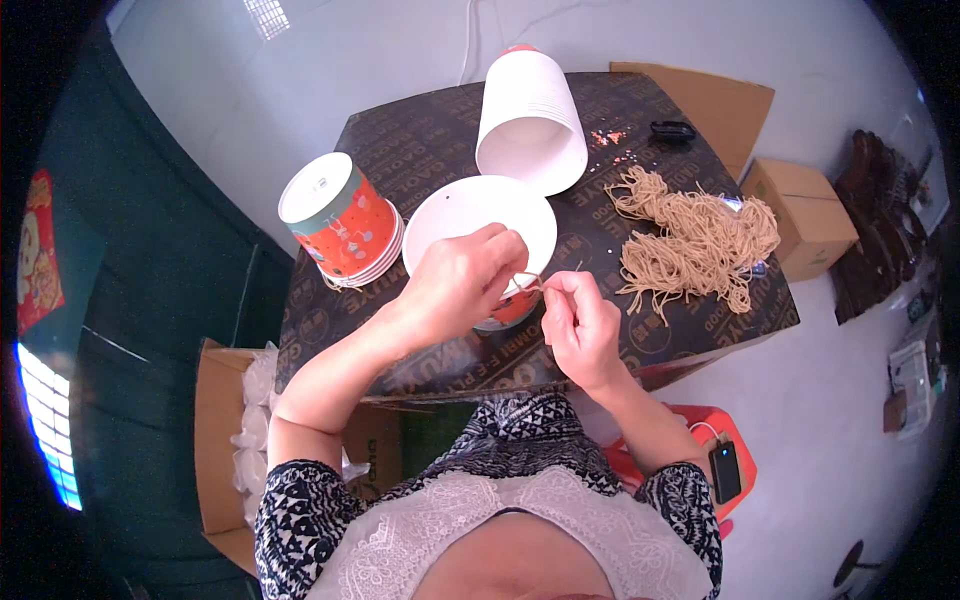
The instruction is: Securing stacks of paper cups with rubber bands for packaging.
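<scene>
A paper bucket [455, 215], white inside with an orange printed outer wall, stands tilted before me at the table's near side, its mouth facing me. A small dark hole shows near its far rim. At the near right rim, a thin tan cord [533, 285] runs between my two hands. My left hand [465, 280] reaches over the bucket's mouth with fingers closed on the cord. Just right of the rim, my right hand [582, 325] pinches the cord between thumb and fingertips. Whether the cord passes through the bucket's wall is hidden by my fingers.
Nested orange buckets [345, 225] stand upside down at the left. A long white bucket stack [530, 120] lies at the back. A heap of tan cords [695, 240] covers the table's right side, near a small black object [672, 131]. A cardboard box [225, 450] sits below left.
</scene>
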`<state>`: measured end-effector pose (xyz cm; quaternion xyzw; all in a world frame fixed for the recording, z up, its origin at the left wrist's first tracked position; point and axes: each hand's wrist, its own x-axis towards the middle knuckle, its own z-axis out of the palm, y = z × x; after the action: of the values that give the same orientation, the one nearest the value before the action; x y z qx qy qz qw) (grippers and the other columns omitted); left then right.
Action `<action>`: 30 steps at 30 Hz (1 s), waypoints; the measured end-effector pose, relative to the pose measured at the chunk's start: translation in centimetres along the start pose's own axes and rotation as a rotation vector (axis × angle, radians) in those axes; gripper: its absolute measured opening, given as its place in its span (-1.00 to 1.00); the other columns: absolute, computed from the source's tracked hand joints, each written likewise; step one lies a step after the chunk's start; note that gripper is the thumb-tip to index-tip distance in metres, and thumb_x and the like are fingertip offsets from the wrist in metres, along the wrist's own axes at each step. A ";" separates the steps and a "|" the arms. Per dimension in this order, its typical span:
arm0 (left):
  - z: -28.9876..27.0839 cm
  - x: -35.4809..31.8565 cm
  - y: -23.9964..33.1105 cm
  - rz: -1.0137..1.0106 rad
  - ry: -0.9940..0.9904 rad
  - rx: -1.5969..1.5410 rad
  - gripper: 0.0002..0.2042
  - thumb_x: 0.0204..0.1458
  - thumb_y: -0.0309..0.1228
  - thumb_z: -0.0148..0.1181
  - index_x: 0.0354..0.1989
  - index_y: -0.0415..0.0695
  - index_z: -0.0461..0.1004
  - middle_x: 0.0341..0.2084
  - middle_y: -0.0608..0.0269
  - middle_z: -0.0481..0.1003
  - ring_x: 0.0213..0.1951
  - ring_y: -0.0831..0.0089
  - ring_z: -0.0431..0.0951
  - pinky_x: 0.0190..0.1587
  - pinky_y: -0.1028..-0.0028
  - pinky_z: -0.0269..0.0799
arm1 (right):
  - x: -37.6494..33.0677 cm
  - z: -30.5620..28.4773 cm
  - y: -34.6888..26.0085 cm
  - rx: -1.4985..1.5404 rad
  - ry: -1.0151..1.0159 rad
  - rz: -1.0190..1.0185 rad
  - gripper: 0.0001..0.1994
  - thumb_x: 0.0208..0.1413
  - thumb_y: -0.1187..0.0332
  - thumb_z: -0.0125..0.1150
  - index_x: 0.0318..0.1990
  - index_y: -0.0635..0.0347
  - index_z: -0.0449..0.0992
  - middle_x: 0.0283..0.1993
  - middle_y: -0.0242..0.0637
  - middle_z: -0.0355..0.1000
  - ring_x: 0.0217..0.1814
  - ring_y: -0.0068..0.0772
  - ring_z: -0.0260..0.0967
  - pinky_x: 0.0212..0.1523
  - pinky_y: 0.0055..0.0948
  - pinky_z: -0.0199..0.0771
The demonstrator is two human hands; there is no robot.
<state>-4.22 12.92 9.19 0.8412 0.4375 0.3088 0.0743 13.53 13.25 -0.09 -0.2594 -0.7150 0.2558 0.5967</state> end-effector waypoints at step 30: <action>0.3 0.4 -1.0 0.060 -0.031 -0.266 -0.86 0.02 -0.60 0.22 -0.23 -0.25 0.52 -0.41 0.16 0.55 -0.34 0.36 0.61 -0.27 0.44 0.50 | 1.3 -0.2 -1.2 0.541 -0.107 0.453 -0.79 0.35 0.28 0.04 -0.21 0.28 0.39 -0.63 -0.55 0.25 -0.75 -0.82 0.09 -0.76 -0.72 0.05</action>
<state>-4.50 13.90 8.75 0.8413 0.3663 0.3530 0.1826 13.43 13.19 1.68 -0.2303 -0.5759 0.5749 0.5337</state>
